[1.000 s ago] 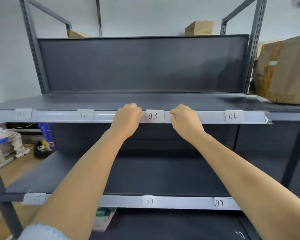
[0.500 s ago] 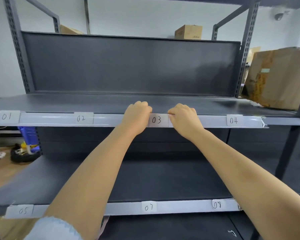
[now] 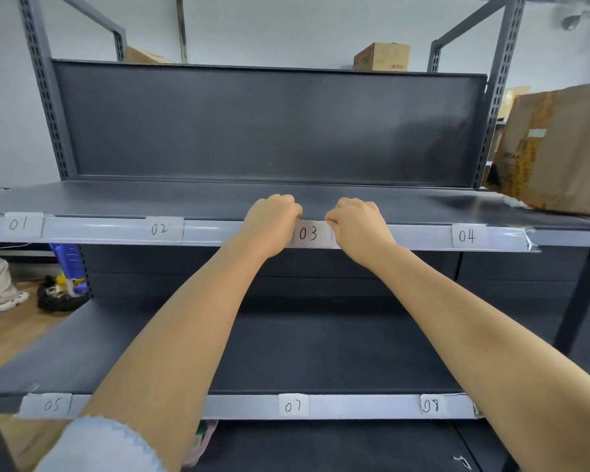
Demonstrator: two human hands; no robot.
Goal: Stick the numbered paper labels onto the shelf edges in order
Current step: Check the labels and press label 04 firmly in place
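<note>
On the front edge of the upper shelf (image 3: pixel 218 202), both hands sit at the label marked 03 (image 3: pixel 310 234) — the left hand (image 3: pixel 274 220) at its left side, the right hand (image 3: pixel 359 223) at its right. Each hand's fingers are curled, the tips at the label's upper corners; whether they pinch the paper or only press it against the pale edge strip (image 3: pixel 109 230) cannot be told. Along the same strip, label 01 (image 3: pixel 22 224) and label 02 (image 3: pixel 162 229) lie to the left and label 04 (image 3: pixel 467 236) to the right. The lower shelf's edge strip (image 3: pixel 358 405) carries label 05 (image 3: pixel 50 404), label 07 (image 3: pixel 293 405) and label 08 (image 3: pixel 432 406) — the left forearm crosses the stretch between 05 and 07. A large cardboard box (image 3: pixel 556 148) stands at the upper shelf's right end.
</note>
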